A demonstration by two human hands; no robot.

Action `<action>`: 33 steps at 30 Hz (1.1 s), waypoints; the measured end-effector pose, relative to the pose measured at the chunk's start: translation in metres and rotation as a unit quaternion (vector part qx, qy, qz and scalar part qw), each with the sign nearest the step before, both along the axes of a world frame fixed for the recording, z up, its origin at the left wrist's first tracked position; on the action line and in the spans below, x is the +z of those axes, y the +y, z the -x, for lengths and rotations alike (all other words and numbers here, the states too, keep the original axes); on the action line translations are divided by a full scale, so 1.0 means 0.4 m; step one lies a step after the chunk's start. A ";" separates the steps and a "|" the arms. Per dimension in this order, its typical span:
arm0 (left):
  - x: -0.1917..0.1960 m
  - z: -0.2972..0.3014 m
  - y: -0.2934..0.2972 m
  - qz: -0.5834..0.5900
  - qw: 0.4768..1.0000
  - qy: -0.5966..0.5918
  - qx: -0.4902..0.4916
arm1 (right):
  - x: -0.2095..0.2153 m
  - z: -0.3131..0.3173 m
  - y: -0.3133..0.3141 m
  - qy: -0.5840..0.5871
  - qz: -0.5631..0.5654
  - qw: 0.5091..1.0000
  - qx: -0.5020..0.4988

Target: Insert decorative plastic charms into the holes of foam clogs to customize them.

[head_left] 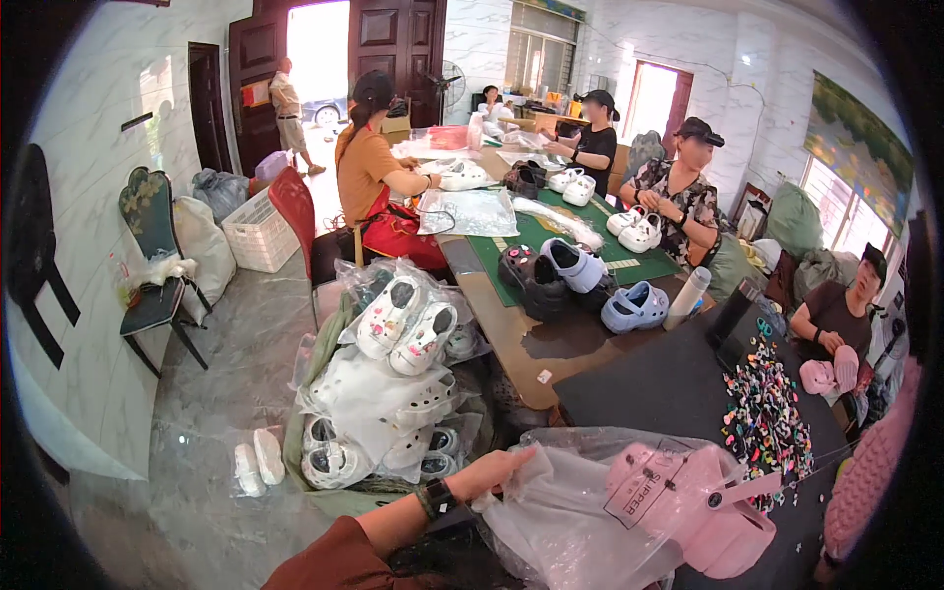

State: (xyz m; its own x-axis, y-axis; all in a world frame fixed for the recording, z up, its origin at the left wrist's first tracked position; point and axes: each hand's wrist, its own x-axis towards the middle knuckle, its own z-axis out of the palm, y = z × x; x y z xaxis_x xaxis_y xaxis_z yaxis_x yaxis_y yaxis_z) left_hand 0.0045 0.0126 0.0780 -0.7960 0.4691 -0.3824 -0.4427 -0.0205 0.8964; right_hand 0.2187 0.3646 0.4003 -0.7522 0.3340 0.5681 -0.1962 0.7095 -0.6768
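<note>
My left hand (pixel 497 474) comes in from the lower edge, with a dark watch on its wrist. Its fingers are closed on the edge of a clear printed plastic bag (pixel 560 516). A pair of pink clogs (pixel 723 536) lies at the bag's right end, partly under the film. How far the clogs sit inside it I cannot tell. The bag rests over the near edge of a black tabletop (pixel 639 398). My right hand does not show.
Bagged white clogs (pixel 379 383) pile up left of the table. Colourful shoe charms (pixel 767 423) lie heaped at right. Blue clogs (pixel 634 307), dark clogs (pixel 531 280) and a pale bottle (pixel 688 298) stand beyond. Several people sit around the tables; a pink textured shape (pixel 870 462) fills the right edge.
</note>
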 end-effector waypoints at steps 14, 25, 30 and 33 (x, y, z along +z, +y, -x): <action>-0.105 0.087 -0.160 -0.051 0.953 0.028 0.297 | 0.111 0.255 -0.067 0.025 0.070 0.991 0.115; 0.022 0.072 -0.165 0.113 0.938 0.073 0.320 | 0.033 0.098 0.109 0.007 0.149 0.985 -0.090; 0.021 0.053 -0.136 0.064 0.937 0.094 0.331 | -0.027 0.001 0.181 0.032 0.182 0.970 -0.160; 0.007 0.045 -0.151 0.061 0.946 0.088 0.307 | -0.059 -0.006 0.209 0.040 0.198 0.966 -0.162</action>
State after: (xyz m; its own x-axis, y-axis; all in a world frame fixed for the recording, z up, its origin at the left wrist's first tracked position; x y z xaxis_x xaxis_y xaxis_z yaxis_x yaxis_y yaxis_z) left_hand -0.0133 -0.0479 0.0806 -0.9601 -0.1423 -0.2406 -0.2251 -0.1169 0.9673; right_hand 0.2209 0.4484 0.3766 -0.5316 0.7469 0.3994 -0.0696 0.4314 -0.8995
